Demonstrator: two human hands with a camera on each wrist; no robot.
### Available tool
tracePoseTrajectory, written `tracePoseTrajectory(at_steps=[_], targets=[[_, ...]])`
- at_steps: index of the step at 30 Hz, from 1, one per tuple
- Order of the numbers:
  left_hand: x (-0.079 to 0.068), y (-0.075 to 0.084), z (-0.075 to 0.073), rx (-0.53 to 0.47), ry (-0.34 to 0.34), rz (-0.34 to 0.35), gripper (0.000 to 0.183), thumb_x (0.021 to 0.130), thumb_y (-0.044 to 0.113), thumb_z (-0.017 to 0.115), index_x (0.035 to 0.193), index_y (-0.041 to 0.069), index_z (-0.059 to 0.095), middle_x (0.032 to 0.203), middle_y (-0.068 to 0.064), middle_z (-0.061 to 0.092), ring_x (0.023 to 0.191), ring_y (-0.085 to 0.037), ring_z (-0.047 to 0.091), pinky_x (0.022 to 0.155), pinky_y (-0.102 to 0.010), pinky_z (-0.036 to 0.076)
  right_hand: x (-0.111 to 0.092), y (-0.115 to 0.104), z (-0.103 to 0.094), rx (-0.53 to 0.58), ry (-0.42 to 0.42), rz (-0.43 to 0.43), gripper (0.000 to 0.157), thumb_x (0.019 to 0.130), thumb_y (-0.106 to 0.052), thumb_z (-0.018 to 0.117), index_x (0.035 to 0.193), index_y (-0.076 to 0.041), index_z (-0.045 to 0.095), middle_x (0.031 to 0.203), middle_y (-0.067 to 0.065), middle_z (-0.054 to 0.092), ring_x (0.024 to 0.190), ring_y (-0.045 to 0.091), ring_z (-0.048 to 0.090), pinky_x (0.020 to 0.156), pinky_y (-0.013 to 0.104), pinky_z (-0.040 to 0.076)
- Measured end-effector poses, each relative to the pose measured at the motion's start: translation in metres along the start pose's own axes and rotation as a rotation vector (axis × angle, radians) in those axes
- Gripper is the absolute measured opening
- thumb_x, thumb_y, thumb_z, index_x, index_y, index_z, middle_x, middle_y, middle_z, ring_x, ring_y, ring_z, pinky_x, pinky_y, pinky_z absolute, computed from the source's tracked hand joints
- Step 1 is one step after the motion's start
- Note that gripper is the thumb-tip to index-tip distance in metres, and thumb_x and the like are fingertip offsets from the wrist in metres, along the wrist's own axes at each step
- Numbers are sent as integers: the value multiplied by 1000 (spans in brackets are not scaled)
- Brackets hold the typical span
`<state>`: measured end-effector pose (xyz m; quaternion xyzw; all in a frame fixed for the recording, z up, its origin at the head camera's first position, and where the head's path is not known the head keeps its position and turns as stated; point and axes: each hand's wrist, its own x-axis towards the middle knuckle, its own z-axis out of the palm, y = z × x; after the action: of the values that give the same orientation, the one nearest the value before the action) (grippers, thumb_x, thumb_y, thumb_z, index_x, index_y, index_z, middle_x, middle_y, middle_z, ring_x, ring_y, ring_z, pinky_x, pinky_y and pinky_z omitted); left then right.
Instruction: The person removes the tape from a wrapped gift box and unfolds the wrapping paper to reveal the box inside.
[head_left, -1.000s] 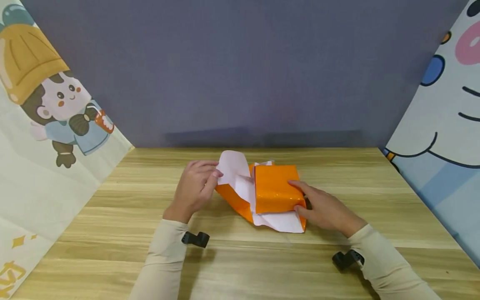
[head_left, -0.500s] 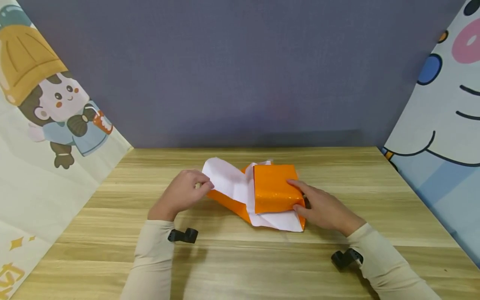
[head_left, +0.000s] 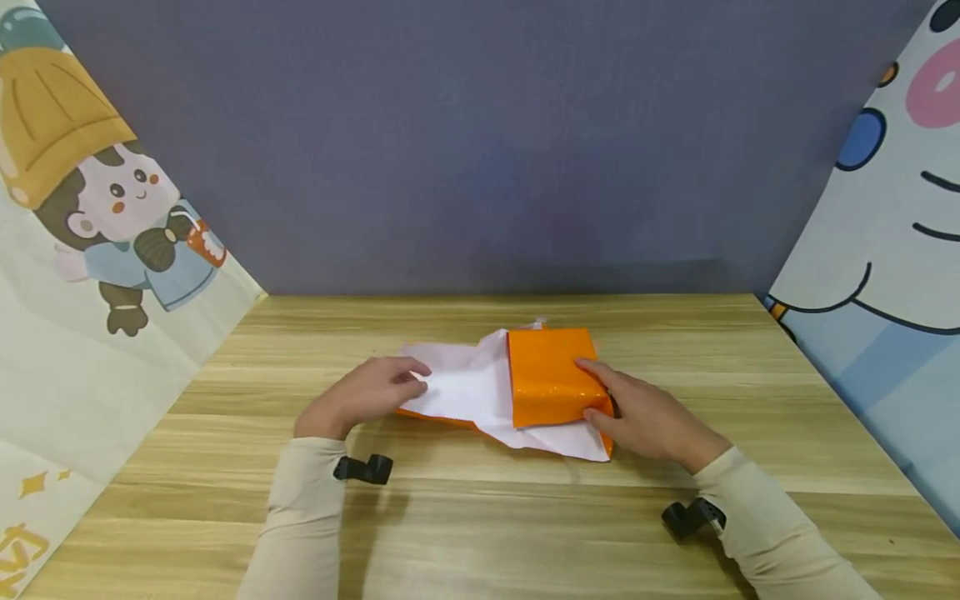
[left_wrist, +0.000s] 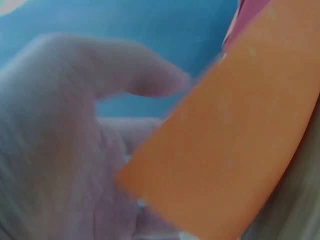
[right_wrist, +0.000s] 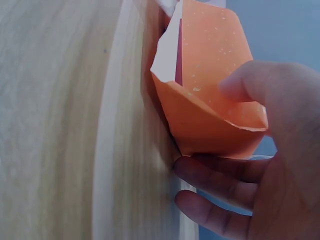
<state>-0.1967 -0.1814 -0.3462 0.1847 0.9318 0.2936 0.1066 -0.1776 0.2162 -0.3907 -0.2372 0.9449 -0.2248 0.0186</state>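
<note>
A box wrapped in orange paper (head_left: 551, 375) sits right of centre on the table. A red edge shows beneath its covering in the right wrist view. My right hand (head_left: 648, 412) holds its right end, the thumb against the orange face (right_wrist: 215, 50). From the box's left side runs a strip of wrapping paper (head_left: 465, 392), white inside and orange outside, spread leftward. My left hand (head_left: 371, 392) is at the strip's far end, with thumb and fingers apart around the edge. In the left wrist view the paper's orange side (left_wrist: 225, 135) covers part of the fingers.
The wood-grain table (head_left: 487, 525) stretches out on both sides and in front. A grey-blue panel (head_left: 480, 150) stands along its back edge. Printed cloths with cartoon figures (head_left: 142, 200) hang at left and right. A black wrist camera (head_left: 363, 468) is strapped to each sleeve.
My left hand has drawn the raised paper flap leftward and down, so it now lies flatter, and its pinch has loosened. My right hand stays on the box.
</note>
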Motion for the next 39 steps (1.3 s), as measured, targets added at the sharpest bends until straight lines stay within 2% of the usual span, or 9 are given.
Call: tracePoseTrajectory(at_steps=[4,9,16,20,24,29,33,36,39], targets=[[6,4,14,67,-20,-61,54,96,43,61,138,9,60,119,-8,67,110,-25,63,94,-46,49,0,-2,0,-15,4,-10,75,97,-39,66,159,-18,30,151,17,46,131,36,51,105,56,41],[14,13,32,236,41,-112,77,87,51,72,147,8,50,140,-16,56,120,-36,59,99,-52,47,0,-4,1,-25,9,-11,75,97,-41,66,159,-17,30,149,17,48,129,37,53,103,57,43],[17,16,48,392,43,-144,108,74,59,83,158,15,33,164,-18,20,138,-48,36,98,-62,43,1,-6,1,-25,-7,3,77,97,-41,65,159,-17,28,150,16,47,130,35,52,104,56,43],[19,8,52,388,38,-104,115,72,63,82,160,14,26,166,-17,4,145,-45,26,105,-64,37,1,-6,1,-30,-2,4,77,96,-41,66,159,-17,28,149,16,48,129,36,53,104,56,43],[21,-4,55,357,-4,-97,118,72,70,77,161,14,23,166,-19,3,150,-43,11,114,-64,21,1,-6,2,-45,14,13,77,95,-45,66,159,-19,30,141,16,53,118,33,59,99,56,47],[23,-9,57,325,-68,-97,119,72,79,69,162,18,20,165,-21,1,150,-43,0,118,-61,3,0,-9,1,-86,52,33,78,93,-59,62,156,-20,37,127,14,53,87,22,59,76,44,54],[24,-8,58,315,-56,-92,118,70,79,71,161,20,24,165,-22,2,150,-45,-2,116,-63,-4,0,-14,0,-123,102,27,79,90,-62,64,153,-18,45,123,14,48,75,17,51,60,31,44],[24,-8,58,313,-44,-83,116,69,77,73,160,20,28,165,-22,5,150,-46,-1,116,-64,-4,0,-19,0,-169,168,4,77,88,-56,71,150,-14,50,121,16,47,80,20,51,62,32,46],[25,-11,58,294,-40,-72,116,69,75,75,160,20,29,165,-21,5,150,-45,-3,117,-63,-3,0,-26,2,-199,254,-32,76,85,-48,79,145,-8,54,125,21,47,96,30,52,76,44,52]])
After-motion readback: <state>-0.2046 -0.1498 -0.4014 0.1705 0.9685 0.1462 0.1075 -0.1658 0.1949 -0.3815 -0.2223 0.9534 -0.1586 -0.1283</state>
